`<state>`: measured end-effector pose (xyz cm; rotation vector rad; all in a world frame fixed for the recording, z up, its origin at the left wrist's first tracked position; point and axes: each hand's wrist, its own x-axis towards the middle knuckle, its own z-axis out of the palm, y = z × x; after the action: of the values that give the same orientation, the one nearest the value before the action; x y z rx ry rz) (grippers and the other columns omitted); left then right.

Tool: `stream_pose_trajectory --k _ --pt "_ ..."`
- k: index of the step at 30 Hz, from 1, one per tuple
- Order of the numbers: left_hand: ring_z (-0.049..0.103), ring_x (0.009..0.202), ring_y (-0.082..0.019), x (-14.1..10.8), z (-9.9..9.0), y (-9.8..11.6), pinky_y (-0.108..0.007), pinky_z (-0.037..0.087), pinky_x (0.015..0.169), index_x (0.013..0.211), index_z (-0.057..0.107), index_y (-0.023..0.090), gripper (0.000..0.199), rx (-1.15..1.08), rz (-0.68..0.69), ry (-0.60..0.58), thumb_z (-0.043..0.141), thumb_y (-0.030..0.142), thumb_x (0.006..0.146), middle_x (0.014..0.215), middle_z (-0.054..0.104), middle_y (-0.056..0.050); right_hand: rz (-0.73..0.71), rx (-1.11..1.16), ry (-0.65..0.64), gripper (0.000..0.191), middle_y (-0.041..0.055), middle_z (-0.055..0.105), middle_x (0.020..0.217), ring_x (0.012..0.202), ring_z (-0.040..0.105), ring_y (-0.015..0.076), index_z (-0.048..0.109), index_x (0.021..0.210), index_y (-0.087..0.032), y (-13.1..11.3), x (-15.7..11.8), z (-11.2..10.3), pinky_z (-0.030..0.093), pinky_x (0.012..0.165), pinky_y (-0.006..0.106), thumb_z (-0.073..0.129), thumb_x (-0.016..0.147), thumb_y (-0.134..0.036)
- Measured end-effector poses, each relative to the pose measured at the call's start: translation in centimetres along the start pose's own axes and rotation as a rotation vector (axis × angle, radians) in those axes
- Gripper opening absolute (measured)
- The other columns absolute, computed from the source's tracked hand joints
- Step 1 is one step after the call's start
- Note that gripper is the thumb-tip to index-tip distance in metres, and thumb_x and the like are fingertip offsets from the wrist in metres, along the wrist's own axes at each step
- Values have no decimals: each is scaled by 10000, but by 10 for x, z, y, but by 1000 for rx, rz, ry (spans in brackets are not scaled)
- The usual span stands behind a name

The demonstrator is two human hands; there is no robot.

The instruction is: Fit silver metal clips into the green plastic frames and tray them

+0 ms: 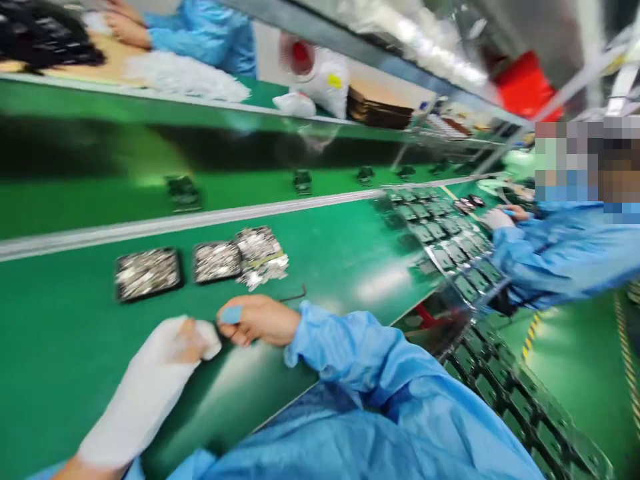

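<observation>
My left hand (187,341) wears a white glove that leaves some finger skin bare. Its fingers are curled together above the green tabletop (75,353). Facing it, my right hand (257,320) is closed in a pinch, with a blue wrap on the thumb. A small dark piece (221,335) shows between the two hands; blur hides its kind. Just beyond are a black tray (149,273) of small silver metal parts, a second such tray (217,261), and a loose heap of silver parts (263,253). A thin bent rod like a hex key (296,294) lies behind my right wrist.
Several dark green units (302,181) sit along the green strip behind the rail (280,208). Clear compartment trays (440,230) of units stand at right, near a co-worker's blue sleeve (565,260). Another tray (525,400) is lower right. Above runs a shelf with white bags (327,83).
</observation>
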<state>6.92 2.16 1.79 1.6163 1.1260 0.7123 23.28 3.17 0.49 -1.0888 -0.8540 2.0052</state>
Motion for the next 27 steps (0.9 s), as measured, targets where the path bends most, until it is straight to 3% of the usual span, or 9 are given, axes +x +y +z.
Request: stream_pose_trajectory --k 3,6,9,13,21,27 --pt "497 607 -125 -2 3 -10 -257 417 621 750 387 213 281 -276 -54 41 583 400 823 633 528 56 -201 -7 -21 284 -89 450 489 396 403 52 515 662 -178 5 -5 -1 385 429 174 640 738 -421" --pt "496 580 -120 4 4 -11 -249 401 599 844 426 205 273 -406 -39 22 599 412 802 624 540 52 -437 -151 -51 380 -112 335 409 370 314 51 493 593 -189 8 -14 -2 520 684 284 537 834 -479" --pt "506 581 -123 6 4 -10 -253 405 603 867 460 185 285 -423 -42 -12 579 439 812 620 553 37 -722 -458 -83 416 -62 461 487 445 411 70 497 566 -194 9 -22 -2 497 892 347 488 881 -466" --pt "511 584 -124 3 1 -10 -253 401 597 957 498 161 318 -430 -94 -31 552 451 836 629 568 26 -968 -754 -210 396 -45 498 507 460 454 78 498 592 -203 10 -27 0 453 991 367 449 915 -426" --pt "485 583 -120 2 0 -10 -246 371 586 804 556 148 320 -434 -88 -100 545 465 840 607 544 10 -902 -957 -317 476 -51 460 486 449 457 87 466 613 -212 11 -28 2 410 1043 416 341 932 -542" --pt "470 533 -112 2 2 -14 -240 350 553 776 564 148 346 -572 -92 -127 588 492 807 562 540 17 -850 -727 -330 407 -54 469 497 446 431 87 488 596 -217 10 -31 2 423 1026 424 485 887 -500"
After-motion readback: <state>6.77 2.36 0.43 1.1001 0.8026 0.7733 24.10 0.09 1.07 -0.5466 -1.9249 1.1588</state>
